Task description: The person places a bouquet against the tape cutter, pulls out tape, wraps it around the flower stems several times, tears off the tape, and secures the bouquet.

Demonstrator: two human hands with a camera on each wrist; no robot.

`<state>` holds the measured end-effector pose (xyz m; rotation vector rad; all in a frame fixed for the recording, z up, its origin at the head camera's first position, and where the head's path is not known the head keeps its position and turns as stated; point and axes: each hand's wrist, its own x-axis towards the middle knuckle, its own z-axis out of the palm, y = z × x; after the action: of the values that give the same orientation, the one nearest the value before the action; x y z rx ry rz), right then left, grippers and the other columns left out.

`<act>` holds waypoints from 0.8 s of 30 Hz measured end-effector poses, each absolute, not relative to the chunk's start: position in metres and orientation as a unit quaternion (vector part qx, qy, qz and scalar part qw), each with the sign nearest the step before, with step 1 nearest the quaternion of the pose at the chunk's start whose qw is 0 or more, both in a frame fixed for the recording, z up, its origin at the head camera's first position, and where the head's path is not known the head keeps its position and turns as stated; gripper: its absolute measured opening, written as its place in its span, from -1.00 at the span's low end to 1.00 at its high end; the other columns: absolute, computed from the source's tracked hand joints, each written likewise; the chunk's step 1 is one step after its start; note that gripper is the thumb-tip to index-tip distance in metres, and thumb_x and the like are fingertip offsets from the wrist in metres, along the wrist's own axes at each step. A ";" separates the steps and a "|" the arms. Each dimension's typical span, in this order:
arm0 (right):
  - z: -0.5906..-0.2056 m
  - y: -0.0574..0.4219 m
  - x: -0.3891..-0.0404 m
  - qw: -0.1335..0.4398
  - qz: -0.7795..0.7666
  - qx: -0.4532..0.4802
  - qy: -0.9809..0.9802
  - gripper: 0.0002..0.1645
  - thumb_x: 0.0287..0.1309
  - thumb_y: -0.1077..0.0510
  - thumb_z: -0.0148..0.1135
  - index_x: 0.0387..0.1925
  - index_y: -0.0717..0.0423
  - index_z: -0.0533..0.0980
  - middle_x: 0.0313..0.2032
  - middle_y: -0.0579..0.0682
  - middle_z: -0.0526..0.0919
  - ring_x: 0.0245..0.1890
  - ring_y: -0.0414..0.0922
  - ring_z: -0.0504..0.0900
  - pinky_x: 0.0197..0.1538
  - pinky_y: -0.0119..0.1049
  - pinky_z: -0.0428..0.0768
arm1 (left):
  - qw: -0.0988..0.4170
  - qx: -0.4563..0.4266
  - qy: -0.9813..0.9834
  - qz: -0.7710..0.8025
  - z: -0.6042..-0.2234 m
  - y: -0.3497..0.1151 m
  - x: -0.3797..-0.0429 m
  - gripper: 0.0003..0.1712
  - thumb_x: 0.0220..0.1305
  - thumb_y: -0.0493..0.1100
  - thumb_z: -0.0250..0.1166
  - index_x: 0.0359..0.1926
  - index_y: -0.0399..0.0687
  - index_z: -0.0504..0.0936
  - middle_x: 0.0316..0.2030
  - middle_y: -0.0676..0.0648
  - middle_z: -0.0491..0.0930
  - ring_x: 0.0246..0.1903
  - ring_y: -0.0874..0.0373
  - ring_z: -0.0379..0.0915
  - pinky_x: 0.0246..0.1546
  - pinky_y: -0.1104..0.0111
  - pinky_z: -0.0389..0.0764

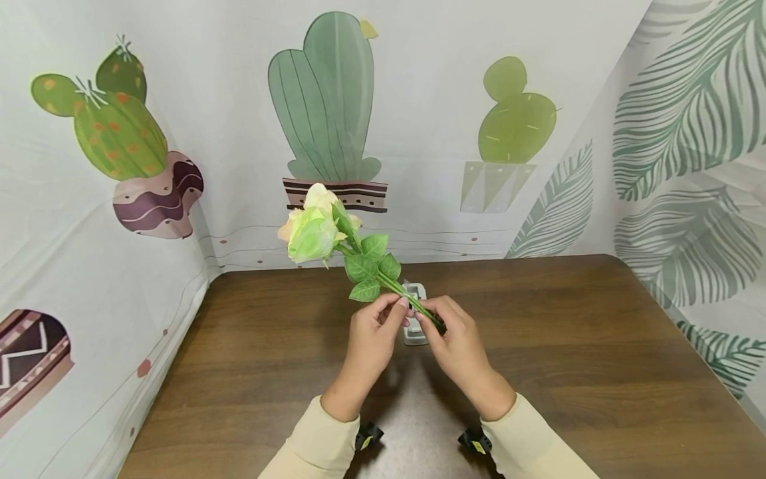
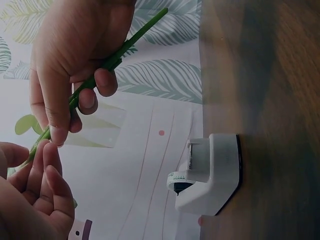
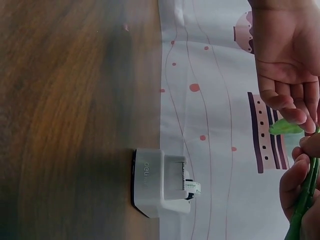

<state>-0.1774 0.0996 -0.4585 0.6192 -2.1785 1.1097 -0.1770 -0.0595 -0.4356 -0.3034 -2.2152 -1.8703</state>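
Observation:
A bunch of artificial roses [image 1: 312,231], pale yellow-green with green leaves [image 1: 362,267], slants over the table, its heads up to the left. The left hand [image 1: 372,336] pinches the green stems between thumb and fingertips, below the leaves. Just beside it, the right hand [image 1: 457,339] grips the lower stems [image 2: 112,61]; their cut ends stick out past that hand. The fingertips of both hands nearly meet. Under the stems stands a white tape dispenser [image 3: 150,180] with a small tape roll [image 2: 179,181], partly hidden by stems and hands in the head view.
The brown wooden table [image 1: 251,372] reaches back to a white cloth [image 1: 419,120] printed with cacti and leaves. Black wrist-camera mounts [image 1: 368,436] sit beside the cream sleeves [image 1: 323,442].

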 end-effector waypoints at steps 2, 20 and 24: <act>-0.459 0.100 -0.177 0.304 0.418 0.232 -0.824 -0.82 0.19 0.31 0.40 -0.17 0.12 0.61 -0.23 -0.02 0.69 -0.25 -0.19 0.66 -0.22 -0.33 0.64 | 0.113 -0.105 -0.757 -0.635 -0.435 -0.060 -0.177 -0.74 0.48 -0.02 0.22 -0.21 -0.06 0.75 -0.39 -0.19 0.74 -0.41 -0.09 0.66 -0.50 0.50 0.48; -0.459 0.098 -0.176 0.303 0.405 0.231 -0.831 -0.82 0.22 0.28 0.39 -0.16 0.11 0.59 -0.23 -0.03 0.68 -0.25 -0.16 0.66 -0.22 -0.24 0.66 | 0.103 -0.082 -0.721 -0.680 -0.441 -0.061 -0.184 -0.67 0.39 0.01 0.32 -0.31 -0.18 0.77 -0.50 -0.21 0.69 -0.51 0.24 0.59 -0.38 0.44 0.66; -0.460 0.098 -0.176 0.311 0.396 0.233 -0.832 -0.81 0.20 0.30 0.39 -0.16 0.12 0.58 -0.24 -0.03 0.66 -0.27 -0.16 0.66 -0.24 -0.24 0.65 | 0.105 -0.082 -0.713 -0.689 -0.440 -0.061 -0.183 -0.71 0.36 -0.02 0.35 -0.32 -0.17 0.77 -0.50 -0.23 0.68 -0.52 0.24 0.59 -0.39 0.44 0.67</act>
<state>-0.1761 0.0975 -0.4604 0.6158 -2.1976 1.0450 -0.1833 -0.0609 -0.4404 -0.2421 -2.1013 -2.0300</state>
